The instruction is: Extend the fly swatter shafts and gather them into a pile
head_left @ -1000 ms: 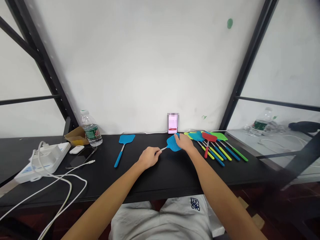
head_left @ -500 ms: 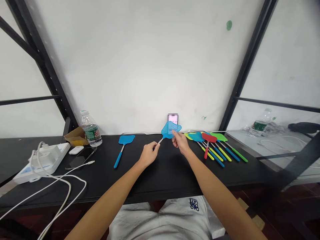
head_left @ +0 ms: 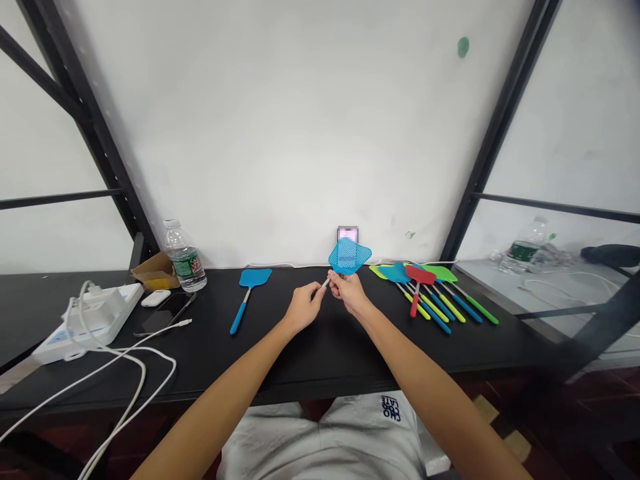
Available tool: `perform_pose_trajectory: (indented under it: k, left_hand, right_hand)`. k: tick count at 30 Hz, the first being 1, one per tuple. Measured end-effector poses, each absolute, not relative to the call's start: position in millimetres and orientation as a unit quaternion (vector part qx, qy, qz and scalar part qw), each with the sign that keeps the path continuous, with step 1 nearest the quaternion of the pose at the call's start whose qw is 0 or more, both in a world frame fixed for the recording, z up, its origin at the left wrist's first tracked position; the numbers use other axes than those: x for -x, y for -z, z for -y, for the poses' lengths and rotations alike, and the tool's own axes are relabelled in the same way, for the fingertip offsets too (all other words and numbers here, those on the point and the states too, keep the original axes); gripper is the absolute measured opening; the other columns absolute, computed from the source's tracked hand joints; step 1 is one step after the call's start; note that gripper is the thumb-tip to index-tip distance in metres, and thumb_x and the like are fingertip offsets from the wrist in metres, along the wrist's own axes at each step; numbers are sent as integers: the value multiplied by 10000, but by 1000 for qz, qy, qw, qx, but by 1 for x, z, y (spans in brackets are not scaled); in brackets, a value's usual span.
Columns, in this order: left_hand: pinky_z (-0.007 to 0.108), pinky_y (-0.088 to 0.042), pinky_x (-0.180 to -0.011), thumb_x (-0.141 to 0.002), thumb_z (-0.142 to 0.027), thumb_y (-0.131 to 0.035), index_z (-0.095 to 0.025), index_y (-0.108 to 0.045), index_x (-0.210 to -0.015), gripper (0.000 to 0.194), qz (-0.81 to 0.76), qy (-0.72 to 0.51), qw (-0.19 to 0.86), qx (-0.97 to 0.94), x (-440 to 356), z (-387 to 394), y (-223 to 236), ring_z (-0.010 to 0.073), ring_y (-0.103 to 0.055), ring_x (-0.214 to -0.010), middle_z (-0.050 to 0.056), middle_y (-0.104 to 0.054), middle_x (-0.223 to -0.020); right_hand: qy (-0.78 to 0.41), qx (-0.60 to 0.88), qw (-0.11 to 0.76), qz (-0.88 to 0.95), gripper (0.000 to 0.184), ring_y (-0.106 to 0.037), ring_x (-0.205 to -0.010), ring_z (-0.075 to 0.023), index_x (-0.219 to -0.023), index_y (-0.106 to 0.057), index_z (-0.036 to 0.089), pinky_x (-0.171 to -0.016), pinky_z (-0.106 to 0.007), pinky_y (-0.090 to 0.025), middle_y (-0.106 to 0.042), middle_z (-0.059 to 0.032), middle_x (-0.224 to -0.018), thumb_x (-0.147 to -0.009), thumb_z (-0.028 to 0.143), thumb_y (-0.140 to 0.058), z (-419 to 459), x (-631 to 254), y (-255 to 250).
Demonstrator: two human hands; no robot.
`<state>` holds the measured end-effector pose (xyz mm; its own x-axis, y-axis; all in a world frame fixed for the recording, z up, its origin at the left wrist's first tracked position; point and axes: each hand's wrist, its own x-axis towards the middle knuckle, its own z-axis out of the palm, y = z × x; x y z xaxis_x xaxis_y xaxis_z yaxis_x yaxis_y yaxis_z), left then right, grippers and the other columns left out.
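A blue fly swatter (head_left: 357,256) with a mesh head is held up over the black table, its head tilted to the right. My left hand (head_left: 303,307) is closed round its lower part, hiding most of the handle. With thumb and fingers, my right hand (head_left: 351,291) grips the thin metal rod just below the head. Another blue fly swatter (head_left: 255,277) lies on the table to the left. Right of my hands, several fly swatters overlap, among them a red one (head_left: 419,274) on top and a green one (head_left: 443,273).
A phone (head_left: 348,233) leans on the wall behind the held swatter. At left are a water bottle (head_left: 186,261), an open cardboard box (head_left: 156,272), a white case (head_left: 155,298), a dark phone (head_left: 167,314), a power strip (head_left: 123,308) and loose white cables (head_left: 145,375).
My right hand has moved from the edge of the swatter head down to its rod, beside my left hand. The head has shifted slightly right and turned.
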<state>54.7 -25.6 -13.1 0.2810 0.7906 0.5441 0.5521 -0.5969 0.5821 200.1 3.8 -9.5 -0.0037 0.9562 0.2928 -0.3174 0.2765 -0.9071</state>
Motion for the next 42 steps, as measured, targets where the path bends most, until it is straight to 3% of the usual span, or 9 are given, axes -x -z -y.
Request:
perform_pose_trajectory:
  k: [8,17,25,32,42]
  left_hand:
    - [215,-346,-559,-912,-423,-363,-178,-547,-701,372,-427,-368,203,-801,-52,25,4,99,-469,-549,-29,-541,-589]
    - [242,-320,-585,-909,-413,-396,-192,-583,-742,334,-436,-355,104,-820,-49,31,4,125,-475,-565,-3,-553,-616]
    - [238,-324,-587,-917,-377,-391,-180,-577,-751,318,-437,-375,97,-812,-47,27,12,117,-476,-576,6,-574,-652]
    - [237,-328,-583,-915,-420,-367,-178,-578,-707,383,-435,-359,125,-816,-49,27,8,117,-467,-576,-10,-545,-607]
    - [238,-315,-585,-909,-426,-385,-192,-582,-695,373,-410,-318,125,-845,-42,28,5,121,-470,-583,-18,-546,-612]
  right_hand:
    - [-501,336,640,476,350,-344,-343,-32,-647,-535,158,-325,-173,-206,-463,50,-504,-644,436,-747,-10,-211,1]
    - [-446,372,705,407,332,-350,-377,-41,-626,-501,179,-315,-170,-214,-440,47,-513,-689,417,-724,-20,-237,-6]
    - [-490,367,580,538,372,-411,-378,-57,-703,-552,162,-331,-177,-239,-527,23,-551,-723,519,-654,-1,-201,13]
    - [-509,349,622,482,329,-311,-339,-32,-697,-529,169,-333,-168,-182,-451,58,-490,-720,467,-668,-10,-211,9]
    - [-451,398,702,381,307,-279,-338,-25,-663,-493,172,-305,-152,-162,-406,60,-485,-786,408,-646,-31,-263,-1]
